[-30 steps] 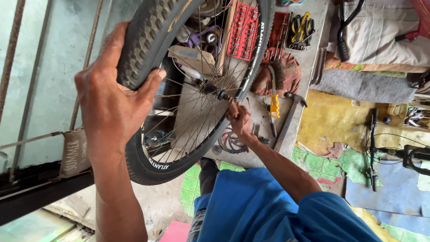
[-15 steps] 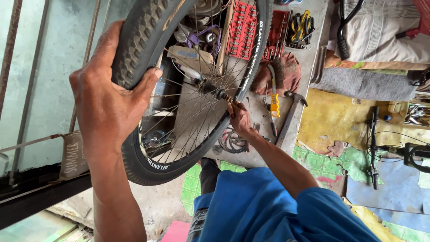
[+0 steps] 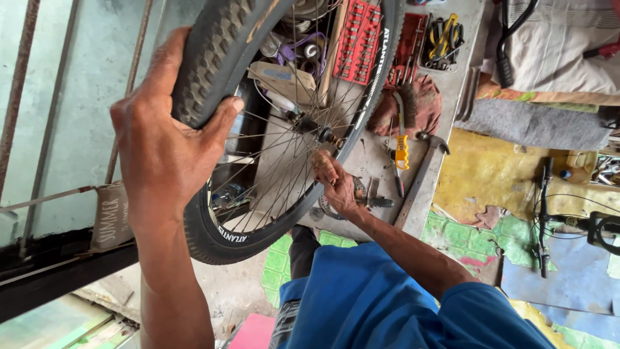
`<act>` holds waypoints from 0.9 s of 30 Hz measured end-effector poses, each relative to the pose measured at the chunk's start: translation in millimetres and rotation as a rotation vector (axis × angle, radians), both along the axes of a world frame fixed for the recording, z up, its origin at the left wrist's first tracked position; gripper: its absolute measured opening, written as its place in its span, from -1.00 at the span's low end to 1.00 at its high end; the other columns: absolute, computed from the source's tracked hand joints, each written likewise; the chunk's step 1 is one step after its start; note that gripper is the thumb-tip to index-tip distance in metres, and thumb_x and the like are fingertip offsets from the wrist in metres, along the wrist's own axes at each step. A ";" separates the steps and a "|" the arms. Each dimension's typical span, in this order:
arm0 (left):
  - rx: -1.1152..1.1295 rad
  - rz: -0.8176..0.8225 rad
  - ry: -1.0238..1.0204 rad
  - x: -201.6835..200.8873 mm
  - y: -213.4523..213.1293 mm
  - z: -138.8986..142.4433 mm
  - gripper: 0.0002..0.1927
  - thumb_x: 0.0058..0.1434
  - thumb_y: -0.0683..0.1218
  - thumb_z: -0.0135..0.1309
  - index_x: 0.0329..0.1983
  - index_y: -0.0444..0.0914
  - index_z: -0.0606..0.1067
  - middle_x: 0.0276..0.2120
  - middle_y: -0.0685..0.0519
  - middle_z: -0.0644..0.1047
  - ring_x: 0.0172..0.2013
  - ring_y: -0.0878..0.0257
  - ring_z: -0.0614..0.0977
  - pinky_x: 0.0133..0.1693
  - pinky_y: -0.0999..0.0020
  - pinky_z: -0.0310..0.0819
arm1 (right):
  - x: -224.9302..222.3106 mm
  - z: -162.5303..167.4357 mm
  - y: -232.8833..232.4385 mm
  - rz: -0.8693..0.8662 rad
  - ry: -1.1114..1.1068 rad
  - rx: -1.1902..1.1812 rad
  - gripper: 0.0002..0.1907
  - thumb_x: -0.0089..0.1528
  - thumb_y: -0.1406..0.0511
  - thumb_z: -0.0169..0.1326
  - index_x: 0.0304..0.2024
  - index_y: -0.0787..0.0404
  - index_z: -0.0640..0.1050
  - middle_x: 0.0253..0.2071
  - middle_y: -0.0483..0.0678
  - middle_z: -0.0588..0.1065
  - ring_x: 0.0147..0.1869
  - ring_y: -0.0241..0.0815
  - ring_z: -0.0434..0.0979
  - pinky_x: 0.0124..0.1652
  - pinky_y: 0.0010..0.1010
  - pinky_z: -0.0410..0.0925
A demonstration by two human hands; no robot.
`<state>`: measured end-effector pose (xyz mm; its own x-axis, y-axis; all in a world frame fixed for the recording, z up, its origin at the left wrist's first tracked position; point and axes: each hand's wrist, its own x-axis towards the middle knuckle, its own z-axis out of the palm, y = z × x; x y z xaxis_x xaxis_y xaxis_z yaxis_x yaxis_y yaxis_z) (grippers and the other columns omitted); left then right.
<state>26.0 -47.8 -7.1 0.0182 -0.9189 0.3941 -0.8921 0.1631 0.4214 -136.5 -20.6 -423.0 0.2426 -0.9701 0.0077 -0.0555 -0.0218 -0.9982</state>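
The bicycle wheel [image 3: 278, 123] fills the upper middle of the head view, held up on edge, its top cut off by the frame. The left hand [image 3: 161, 152] grips the knobby tyre [image 3: 216, 58] at about ten o'clock on the wheel, thumb wrapped over the tread toward the spokes, fingers curled round the far side and hidden. The right hand [image 3: 332, 181] sits just below the hub [image 3: 316, 132], near five o'clock from the axle, fingers bunched close together; it seems to pinch something small at the axle, but the spokes and the hand's own back hide what, so I cannot tell whether it holds anything.

Behind the wheel lies a grey workbench [image 3: 445, 110]. At one o'clock from the hub a red socket tray [image 3: 358, 42] shows through the spokes, partly masked by the rim. At three o'clock a yellow-handled tool [image 3: 402, 152] rests beside a hammer [image 3: 423, 171]. A blue sleeve [image 3: 400, 304] covers the lower right.
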 end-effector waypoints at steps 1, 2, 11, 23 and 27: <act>-0.005 -0.006 -0.012 0.1 0.4 -0.1 -0.37 0.24 -0.20 0.40 0.32 -0.27 0.37 -0.03 -0.10 0.66 -0.07 0.08 0.75 0.04 0.18 0.63 | 2.9 -3.2 0.7 0.042 -0.090 0.034 -0.58 0.39 0.15 -0.03 0.17 0.31 0.45 -0.24 -0.05 0.58 -0.18 -0.28 0.62 -0.19 -0.39 0.48; -0.010 -0.012 -0.023 0.1 1.0 -0.7 -0.37 0.25 -0.20 0.41 0.32 -0.27 0.36 -0.02 -0.11 0.66 -0.05 0.07 0.75 0.06 0.18 0.62 | 6.2 -6.1 -1.0 0.063 -0.192 0.057 -0.60 0.44 0.10 -0.06 0.07 0.31 0.46 -0.28 -0.11 0.46 -0.25 -0.34 0.45 -0.25 -0.44 0.38; -0.020 0.025 -0.109 6.2 6.1 -6.6 -0.33 0.23 -0.16 0.43 0.33 -0.26 0.36 -0.02 -0.05 0.67 -0.09 0.08 0.74 0.10 0.04 0.51 | 22.4 -2.2 -11.1 0.069 -0.547 0.129 -0.54 0.42 -0.04 -0.10 0.06 0.19 0.42 -0.15 -0.17 0.51 -0.38 -0.50 0.27 -0.43 -0.61 0.26; -0.001 -0.041 -0.013 22.1 5.1 -13.9 -0.34 0.23 -0.26 0.38 0.35 -0.28 0.36 0.01 -0.08 0.65 -0.03 0.10 0.75 0.11 0.21 0.64 | 17.9 6.1 -35.0 0.082 -0.247 0.106 -0.75 0.38 0.30 -0.07 -0.35 0.27 0.51 -0.50 -0.19 0.46 -0.50 -0.45 0.44 -0.53 -0.53 0.36; -0.013 -0.047 -0.052 27.1 4.2 -13.7 -0.35 0.25 -0.26 0.38 0.36 -0.28 0.35 0.03 -0.08 0.64 -0.05 0.12 0.75 0.17 0.21 0.62 | 17.6 -7.4 -23.3 0.040 -0.009 0.042 -0.69 0.39 0.32 -0.12 -0.41 0.26 0.53 -0.54 -0.12 0.52 -0.53 -0.37 0.48 -0.53 -0.45 0.37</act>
<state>53.0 -43.6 -20.8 -0.0451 -0.9130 0.4055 -0.9039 0.2101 0.3725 -118.9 -43.9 -430.4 0.2815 -0.9591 -0.0307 -0.0466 0.0183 -0.9987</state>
